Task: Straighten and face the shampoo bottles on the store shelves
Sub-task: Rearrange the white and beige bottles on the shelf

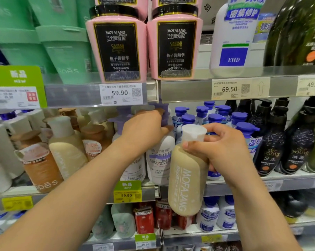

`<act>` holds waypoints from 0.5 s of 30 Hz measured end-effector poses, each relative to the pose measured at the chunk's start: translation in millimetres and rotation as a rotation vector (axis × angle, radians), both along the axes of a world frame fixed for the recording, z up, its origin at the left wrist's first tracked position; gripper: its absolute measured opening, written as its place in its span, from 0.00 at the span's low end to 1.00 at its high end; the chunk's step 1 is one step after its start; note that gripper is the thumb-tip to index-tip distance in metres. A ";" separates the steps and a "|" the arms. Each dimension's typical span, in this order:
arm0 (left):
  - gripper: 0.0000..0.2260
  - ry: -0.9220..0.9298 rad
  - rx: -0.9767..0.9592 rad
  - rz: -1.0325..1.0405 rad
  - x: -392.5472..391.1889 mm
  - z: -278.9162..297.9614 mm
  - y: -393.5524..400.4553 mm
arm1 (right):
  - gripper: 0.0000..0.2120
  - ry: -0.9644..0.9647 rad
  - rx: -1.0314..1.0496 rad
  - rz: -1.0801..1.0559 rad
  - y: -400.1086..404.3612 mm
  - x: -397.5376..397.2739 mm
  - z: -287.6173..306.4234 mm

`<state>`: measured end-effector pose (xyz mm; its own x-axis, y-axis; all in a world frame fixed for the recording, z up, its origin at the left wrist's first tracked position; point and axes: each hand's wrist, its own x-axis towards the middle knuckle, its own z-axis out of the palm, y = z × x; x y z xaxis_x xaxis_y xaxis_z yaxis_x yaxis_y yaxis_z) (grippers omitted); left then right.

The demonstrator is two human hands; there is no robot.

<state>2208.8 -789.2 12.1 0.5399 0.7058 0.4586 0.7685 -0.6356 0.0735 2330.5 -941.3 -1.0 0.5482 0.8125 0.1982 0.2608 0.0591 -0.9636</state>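
One beige MOFAJANG bottle (187, 180), white cap, tilted in right hand (225, 151).

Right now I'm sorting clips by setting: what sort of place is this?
Most likely a shop's hair-care aisle: a 59.90 price tag on the shelf rail, a green NEW tag, and rows of pink bottles.

Upper shelf rail (187, 88): green "NEW" sign (19, 76) at left end, white tag with red stamp (15, 97) below it; 59.90 price tag (121, 93) mid-rail; 69.50 tag (229, 89) with arrow sticker (260, 87) just beside; 49.90 tag (310, 85) at right edge. Middle shelf rail (225, 187): small green "NEW" flag (128, 185) touching yellow 59.90 tag (127, 195).
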 end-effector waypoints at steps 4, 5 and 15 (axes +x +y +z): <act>0.25 0.002 -0.019 -0.022 -4.5 1.8 -4.0 | 0.19 0.000 0.001 -0.005 1.9 -5.7 1.3; 0.27 -0.005 -0.013 -0.036 -7.1 2.0 -6.7 | 0.19 -0.004 -0.001 -0.006 2.5 -7.5 1.5; 0.21 -0.022 0.148 -0.128 -102.1 14.4 -10.2 | 0.16 0.014 0.014 0.071 18.8 -49.1 5.9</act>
